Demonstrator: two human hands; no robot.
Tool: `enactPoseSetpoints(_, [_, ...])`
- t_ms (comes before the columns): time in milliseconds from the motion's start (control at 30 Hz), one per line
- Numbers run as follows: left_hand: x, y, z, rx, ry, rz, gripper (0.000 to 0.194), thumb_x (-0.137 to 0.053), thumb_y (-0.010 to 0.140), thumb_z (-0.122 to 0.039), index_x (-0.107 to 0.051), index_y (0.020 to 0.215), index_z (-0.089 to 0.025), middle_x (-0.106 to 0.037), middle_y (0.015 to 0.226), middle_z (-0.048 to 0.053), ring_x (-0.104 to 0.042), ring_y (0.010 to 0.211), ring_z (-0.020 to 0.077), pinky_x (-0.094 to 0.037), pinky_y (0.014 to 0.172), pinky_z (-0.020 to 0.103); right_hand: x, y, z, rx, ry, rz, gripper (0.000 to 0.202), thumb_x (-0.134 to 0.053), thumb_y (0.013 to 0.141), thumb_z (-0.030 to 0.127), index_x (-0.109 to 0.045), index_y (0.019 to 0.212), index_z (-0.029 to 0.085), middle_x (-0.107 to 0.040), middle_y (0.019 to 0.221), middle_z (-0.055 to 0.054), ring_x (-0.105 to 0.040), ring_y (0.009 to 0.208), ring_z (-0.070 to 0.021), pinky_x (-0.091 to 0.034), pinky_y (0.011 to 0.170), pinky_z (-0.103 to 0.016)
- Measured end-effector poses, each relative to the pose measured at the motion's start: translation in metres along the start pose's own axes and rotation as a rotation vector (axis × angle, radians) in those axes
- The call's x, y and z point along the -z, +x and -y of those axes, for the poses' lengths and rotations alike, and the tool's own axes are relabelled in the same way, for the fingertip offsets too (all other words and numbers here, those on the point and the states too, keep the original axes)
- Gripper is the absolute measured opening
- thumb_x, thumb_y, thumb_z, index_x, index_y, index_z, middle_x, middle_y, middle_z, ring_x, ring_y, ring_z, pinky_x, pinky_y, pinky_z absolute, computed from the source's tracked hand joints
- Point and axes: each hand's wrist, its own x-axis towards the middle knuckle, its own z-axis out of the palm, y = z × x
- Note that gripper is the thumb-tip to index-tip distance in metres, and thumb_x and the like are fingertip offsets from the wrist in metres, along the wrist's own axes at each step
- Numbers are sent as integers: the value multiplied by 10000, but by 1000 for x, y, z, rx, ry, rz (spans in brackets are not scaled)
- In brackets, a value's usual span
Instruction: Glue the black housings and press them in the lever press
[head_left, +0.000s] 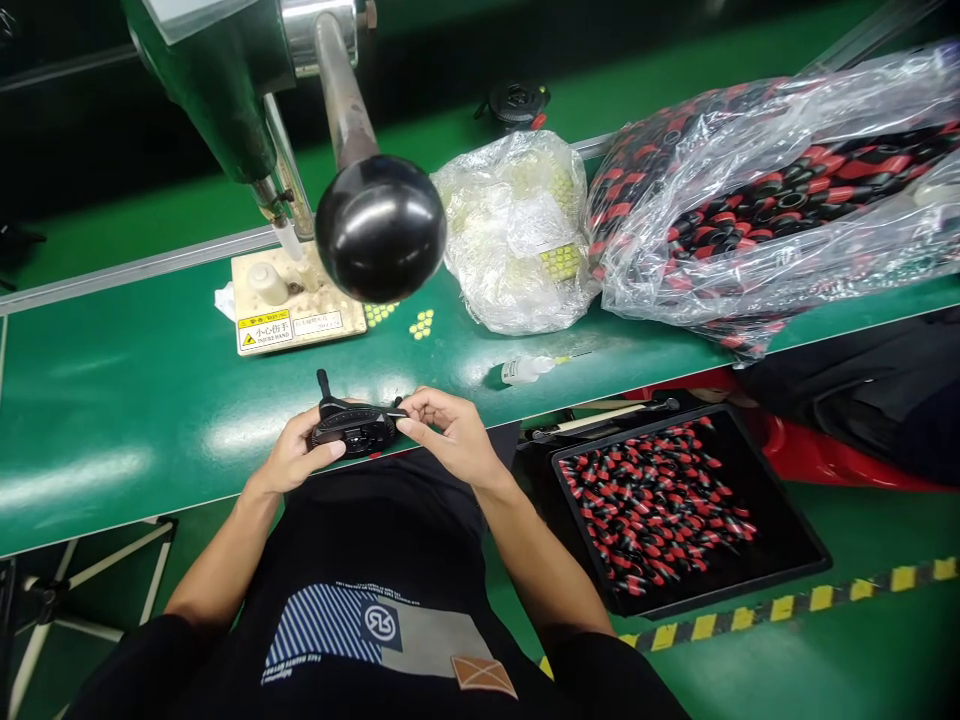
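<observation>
A black reel-like device point(352, 430) with a short stem sticking up rests in my hands at the bench's front edge. My left hand point(300, 450) is closed around its left side, the thumb lying along the near face. At the device's right end, the fingers of my right hand point(442, 430) are pinched on a thin pale part point(391, 414). The fingertips hide most of that part, so I cannot tell whether it is loose or attached. A small red spot shows under the device.
Ahead stands a press with a black ball lever point(381, 228) over a beige base point(300, 305). Yellow dots point(421, 324), a needle-tipped bottle point(527, 370), a plastic bag point(517, 235) and a bag of red-black parts point(780, 200) lie on the bench. A black tray point(780, 540) holds similar parts.
</observation>
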Motion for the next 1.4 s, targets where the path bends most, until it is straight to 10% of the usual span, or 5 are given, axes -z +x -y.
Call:
enactPoseSetpoints(300, [-43, -15, -7, 34, 188, -427, 891, -819, 904, -492, -336, 1621, -279, -650, 1415, 128, -659, 1277, 312, -501, 1166, 451, -17, -1, -14, -3, 14, -155, 294, -770, 913, 491, -740, 889, 199, -591, 766, -2, -538, 668, -123, -459, 629, -269])
enactPoseSetpoints(533, [52, 34, -51, -245, 422, -722, 493, -675, 992, -501, -626, 1408, -240, -594, 1540, 106, -505, 1494, 326, -375, 1284, 423, -14, 5, -27, -57, 2, -92, 381, -750, 916, 565, -798, 1070, 220, -678, 815, -35, -604, 683, -148, -537, 644, -292])
enactPoseSetpoints(867, [122, 121, -64, -116, 255, -475, 717, -853, 809, -510, -659, 1423, -194, -675, 1442, 135, -697, 1167, 317, -605, 1017, 441, -3, 7, -22, -45, -163, -123, 398, -709, 941, 605, -812, 973, 223, -696, 765, -60, -665, 675, -184, -597, 626, -314])
enactPoseSetpoints(1200, [124, 120, -53, -187, 310, -435, 669, -777, 870, -498, -646, 1460, -213, -672, 1479, 114, -640, 1338, 333, -477, 1211, 461, -19, 49, 102, 986, -505, -490, 717, -726, 964, 383, -480, 1632, 294, -494, 1642, -133, -475, 1535, -418, -441, 1231, -722])
enactPoseSetpoints(1400, [127, 123, -47, -199, 349, -407, 678, -725, 915, -517, -610, 1509, -212, -674, 1484, 122, -642, 1351, 340, -463, 1210, 471, -47, 79, 118, 1149, -449, -473, 478, -635, 1017, 466, -619, 1456, 277, -716, 1205, -127, -699, 1193, -359, -560, 1108, -677])
